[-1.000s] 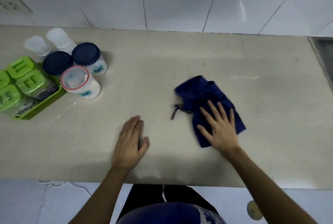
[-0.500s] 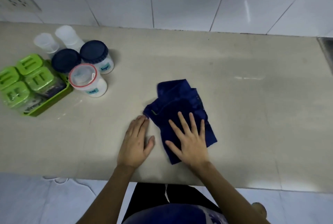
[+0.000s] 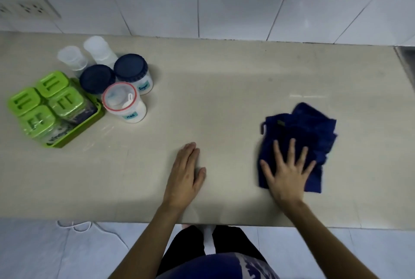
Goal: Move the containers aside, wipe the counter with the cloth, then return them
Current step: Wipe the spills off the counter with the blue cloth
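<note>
The containers [image 3: 107, 90] sit grouped at 10 o'clock, already aside. The right hand [image 3: 288, 171], fingers spread, presses the blue cloth [image 3: 307, 130] flat at 3 o'clock; the left hand [image 3: 186, 173] rests flat, fingers together. Wiping looks underway; returning them remains.

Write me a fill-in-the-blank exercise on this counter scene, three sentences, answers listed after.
1. The right hand presses flat on a dark ____ cloth.
2. The left hand rests flat on the bare ____.
3. The four jars in the tray have ____ lids.

Answers: blue; counter; green
</note>
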### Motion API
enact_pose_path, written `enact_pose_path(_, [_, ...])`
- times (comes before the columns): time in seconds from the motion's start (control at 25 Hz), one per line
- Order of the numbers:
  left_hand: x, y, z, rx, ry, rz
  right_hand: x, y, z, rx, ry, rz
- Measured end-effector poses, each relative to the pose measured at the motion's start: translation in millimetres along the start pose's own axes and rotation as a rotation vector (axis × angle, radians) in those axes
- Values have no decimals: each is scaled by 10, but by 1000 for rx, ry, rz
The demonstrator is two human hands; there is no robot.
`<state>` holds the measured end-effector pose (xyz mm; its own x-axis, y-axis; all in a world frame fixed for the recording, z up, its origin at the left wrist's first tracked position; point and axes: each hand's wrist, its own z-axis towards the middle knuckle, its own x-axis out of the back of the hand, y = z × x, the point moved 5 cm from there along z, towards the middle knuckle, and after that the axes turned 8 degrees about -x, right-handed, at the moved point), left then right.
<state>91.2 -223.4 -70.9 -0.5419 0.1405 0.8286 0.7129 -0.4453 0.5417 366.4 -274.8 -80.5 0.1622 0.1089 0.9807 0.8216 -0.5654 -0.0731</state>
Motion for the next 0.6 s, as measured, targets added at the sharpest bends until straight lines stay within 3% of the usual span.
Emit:
enact_pose_path(0.16, [371, -380, -290, 73, 25, -6, -250, -1362, -900, 469, -31, -43])
enact_pose_path(0.28, [792, -956, -650, 159, 61, 75, -306, -1612, -1119, 644, -29, -68])
enact_pose_path(0.36, [978, -1259, -833, 207, 103, 103, -273, -1339, -936, 608, -2, -64])
enact_pose_path(0.48, [1002, -1389, -915, 228, 129, 107, -194, -818, -679, 389, 28, -61])
enact_pose_path(0.6, [986, -1388, -904, 228, 128, 92, -187, -857, -701, 203, 14, -83])
